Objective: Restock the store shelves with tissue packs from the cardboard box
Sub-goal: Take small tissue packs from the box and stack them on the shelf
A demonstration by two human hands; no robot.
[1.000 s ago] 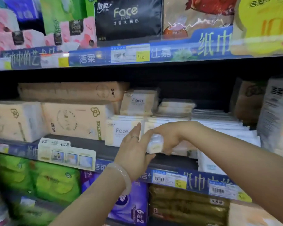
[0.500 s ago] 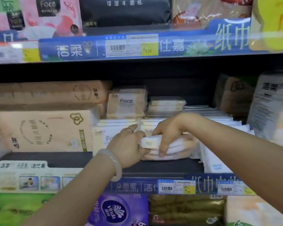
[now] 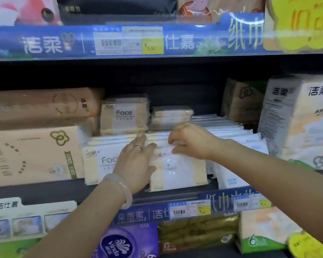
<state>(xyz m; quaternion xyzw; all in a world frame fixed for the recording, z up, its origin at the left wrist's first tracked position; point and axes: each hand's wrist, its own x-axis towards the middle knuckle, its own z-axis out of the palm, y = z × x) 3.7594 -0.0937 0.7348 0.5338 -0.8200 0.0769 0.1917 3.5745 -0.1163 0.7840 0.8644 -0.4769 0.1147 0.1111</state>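
1. Where half a second ago a pack (image 3: 177, 170) was held flat and low between both hands just above the shelf (image 3: 67, 190), it is now stood upright on its long edge at the shelf front, its printed face turned outward.
2. The pack is seen at about 6 o'clock from the small Face pack (image 3: 124, 116) perched on the row behind, and at 3 o'clock from, and touching, a matching front pack (image 3: 99, 164).
3. The left hand (image 3: 136, 162) is laid flat and open, fingers straight, against the pack's left end and the seam with its neighbour; nothing is gripped by it. A ring and a pale bangle (image 3: 120, 189) are worn on that side.
4. The right hand (image 3: 190, 140) is curled over the pack's top edge, which is pinched between fingertips and thumb.
5. The view has been drawn closer and lower since a second ago, so more of the lower shelf's packs is shown.
6. It is judged that this pack is all but placed: only squaring against the neighbour and release are left.
7. At 3 o'clock, flat white packs (image 3: 235, 146) are stacked, leaning; a careless withdrawal of the right arm could disturb them.
8. The cardboard box is not in view, so how much stock remains cannot be told.
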